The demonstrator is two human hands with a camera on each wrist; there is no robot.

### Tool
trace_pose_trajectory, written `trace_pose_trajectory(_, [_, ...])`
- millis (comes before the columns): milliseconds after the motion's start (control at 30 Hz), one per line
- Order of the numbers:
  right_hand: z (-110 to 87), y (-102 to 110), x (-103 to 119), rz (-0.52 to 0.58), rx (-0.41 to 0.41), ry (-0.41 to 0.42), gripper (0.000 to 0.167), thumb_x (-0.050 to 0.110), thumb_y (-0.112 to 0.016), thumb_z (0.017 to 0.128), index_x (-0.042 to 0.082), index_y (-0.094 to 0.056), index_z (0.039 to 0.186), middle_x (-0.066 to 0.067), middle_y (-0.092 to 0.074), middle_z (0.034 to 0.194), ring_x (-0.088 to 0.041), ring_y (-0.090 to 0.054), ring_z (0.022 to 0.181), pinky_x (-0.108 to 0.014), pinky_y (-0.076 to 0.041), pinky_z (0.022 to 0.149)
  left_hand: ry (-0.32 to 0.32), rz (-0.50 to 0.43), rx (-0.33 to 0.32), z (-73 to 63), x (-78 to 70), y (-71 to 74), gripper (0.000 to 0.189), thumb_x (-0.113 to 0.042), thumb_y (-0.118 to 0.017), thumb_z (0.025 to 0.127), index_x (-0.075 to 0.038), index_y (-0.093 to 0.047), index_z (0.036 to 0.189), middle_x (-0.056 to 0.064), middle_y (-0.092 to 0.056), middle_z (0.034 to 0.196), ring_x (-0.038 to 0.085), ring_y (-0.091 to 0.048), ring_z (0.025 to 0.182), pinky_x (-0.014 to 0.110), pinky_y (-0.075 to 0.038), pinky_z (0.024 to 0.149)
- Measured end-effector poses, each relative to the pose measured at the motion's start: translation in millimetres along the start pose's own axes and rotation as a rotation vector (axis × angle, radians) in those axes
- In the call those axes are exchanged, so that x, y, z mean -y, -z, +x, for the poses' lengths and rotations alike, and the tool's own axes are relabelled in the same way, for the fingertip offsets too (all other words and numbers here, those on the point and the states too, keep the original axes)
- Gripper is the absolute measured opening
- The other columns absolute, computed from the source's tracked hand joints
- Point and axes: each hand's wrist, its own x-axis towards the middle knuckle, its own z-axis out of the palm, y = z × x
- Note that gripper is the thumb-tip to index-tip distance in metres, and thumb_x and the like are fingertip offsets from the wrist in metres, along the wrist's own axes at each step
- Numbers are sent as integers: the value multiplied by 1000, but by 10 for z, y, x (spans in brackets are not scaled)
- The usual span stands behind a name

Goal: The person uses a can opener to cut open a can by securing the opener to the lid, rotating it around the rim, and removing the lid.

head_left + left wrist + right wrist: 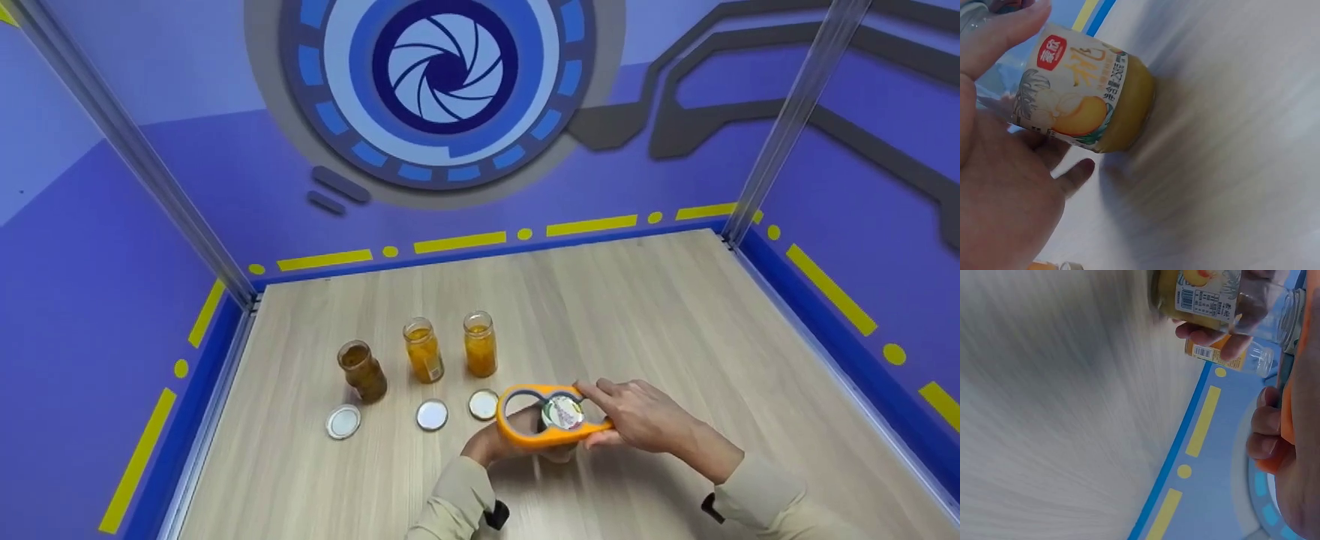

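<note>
My left hand (495,442) grips a glass jar (1086,93), thumb on one side and fingers round the other. The jar has a white fruit label and yellow contents, and its base is close to the tabletop. In the head view it is mostly hidden beneath an orange jar opener (553,436) with grey-lined openings. The smaller opening sits around the jar's printed lid (562,412). My right hand (649,416) holds the opener's right end, its fingers (1266,422) curled round the orange handle in the right wrist view.
Three lidless jars stand farther back: a dark brown one (365,379) and two with orange contents, the middle (424,358) and right (480,351). Before them lie three loose lids, left (343,421), middle (432,415) and right (484,405). Blue-purple panels (202,187) border the wooden table (615,300).
</note>
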Motion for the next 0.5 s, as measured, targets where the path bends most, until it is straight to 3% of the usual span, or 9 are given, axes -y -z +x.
trace_pose_trajectory(133, [-34, 11, 132, -21, 0, -131, 82, 68, -72, 84, 9, -59, 139, 0, -61, 88, -11, -50, 54, -35, -53, 54, 39, -67, -32, -59, -11, -31, 88, -33, -84, 87, -31, -34, 160, -19, -44, 153, 1, -39, 139, 37, -27, 121])
trace_pose_trajectory(267, [-37, 15, 292, -46, -8, -269, 82, 72, -66, 86, 7, -61, 135, -1, -60, 82, -13, -53, 52, -36, -51, 52, 43, -114, -111, -115, -51, -93, 87, -29, -85, 86, -27, -37, 158, -14, -49, 149, 4, -43, 137, 40, -27, 120])
trace_pose_trajectory(500, [-19, -44, 534, -85, -52, -403, 79, 73, -64, 86, 7, -59, 130, 1, -50, 72, -7, -38, 47, -27, -41, 42, 53, -12, -301, -199, -69, -240, 105, -46, -80, 88, -16, -16, 165, 5, -35, 162, 16, -36, 146, 48, -27, 121])
